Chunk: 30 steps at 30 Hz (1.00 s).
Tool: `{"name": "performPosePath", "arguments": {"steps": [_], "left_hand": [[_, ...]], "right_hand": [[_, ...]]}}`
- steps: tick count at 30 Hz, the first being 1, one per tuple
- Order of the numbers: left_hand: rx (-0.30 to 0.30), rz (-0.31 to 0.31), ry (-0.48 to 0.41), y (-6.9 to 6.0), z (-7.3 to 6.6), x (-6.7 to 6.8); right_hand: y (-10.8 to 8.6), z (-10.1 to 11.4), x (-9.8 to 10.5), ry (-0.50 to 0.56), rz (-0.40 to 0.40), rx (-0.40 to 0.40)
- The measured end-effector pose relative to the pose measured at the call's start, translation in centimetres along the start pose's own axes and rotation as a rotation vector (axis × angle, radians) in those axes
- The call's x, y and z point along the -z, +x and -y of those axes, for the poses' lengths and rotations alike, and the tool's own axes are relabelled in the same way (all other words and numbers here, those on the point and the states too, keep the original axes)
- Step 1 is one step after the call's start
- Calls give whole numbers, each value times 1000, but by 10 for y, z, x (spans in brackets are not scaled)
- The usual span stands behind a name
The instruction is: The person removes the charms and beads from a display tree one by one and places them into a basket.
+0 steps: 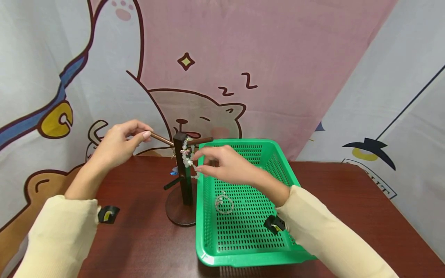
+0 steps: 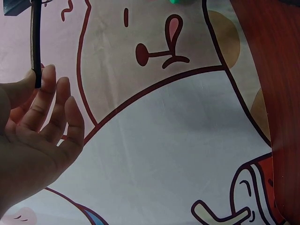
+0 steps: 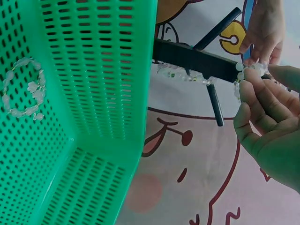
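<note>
A dark wooden stand (image 1: pixel 185 173) with several pegs stands left of the green basket. My left hand (image 1: pixel 119 143) pinches the tip of its upper left peg (image 1: pixel 162 138) between thumb and fingers; the left wrist view shows the same grip on the peg (image 2: pixel 35 42). With thumb and fingertips, my right hand (image 1: pixel 227 165) pinches a pale beaded bracelet (image 1: pixel 187 160) beside the top of the post. In the right wrist view the beads (image 3: pixel 240 75) lie at the fingertips of my right hand (image 3: pixel 272 117). Another beaded bracelet (image 3: pixel 185 75) hangs on the stand.
The green basket (image 1: pixel 208 259) sits on the red-brown table (image 1: pixel 139 231), close against the stand's right side. Inside it lies one clear beaded bracelet (image 1: pixel 224 204). A cartoon-printed cloth (image 1: pixel 295 77) hangs behind the table.
</note>
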State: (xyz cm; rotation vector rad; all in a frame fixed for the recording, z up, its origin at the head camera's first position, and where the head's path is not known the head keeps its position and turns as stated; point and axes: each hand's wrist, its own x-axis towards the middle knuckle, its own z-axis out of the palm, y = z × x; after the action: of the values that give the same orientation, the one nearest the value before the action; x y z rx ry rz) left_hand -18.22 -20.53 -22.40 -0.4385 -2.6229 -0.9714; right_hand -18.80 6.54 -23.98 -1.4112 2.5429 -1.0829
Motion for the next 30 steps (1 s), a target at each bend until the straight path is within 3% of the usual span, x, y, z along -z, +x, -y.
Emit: {"name": "performPosePath", "arguments": {"steps": [9, 15, 30], "left_hand": [[5, 6, -5, 0, 0, 0], [3, 3, -4, 0, 0, 0], [15, 2, -8, 0, -1, 0]], "right_hand": [[9, 6, -10, 1, -45, 11], [12, 7, -17, -45, -112, -5], [18, 9, -29, -46, -243, -30]]}}
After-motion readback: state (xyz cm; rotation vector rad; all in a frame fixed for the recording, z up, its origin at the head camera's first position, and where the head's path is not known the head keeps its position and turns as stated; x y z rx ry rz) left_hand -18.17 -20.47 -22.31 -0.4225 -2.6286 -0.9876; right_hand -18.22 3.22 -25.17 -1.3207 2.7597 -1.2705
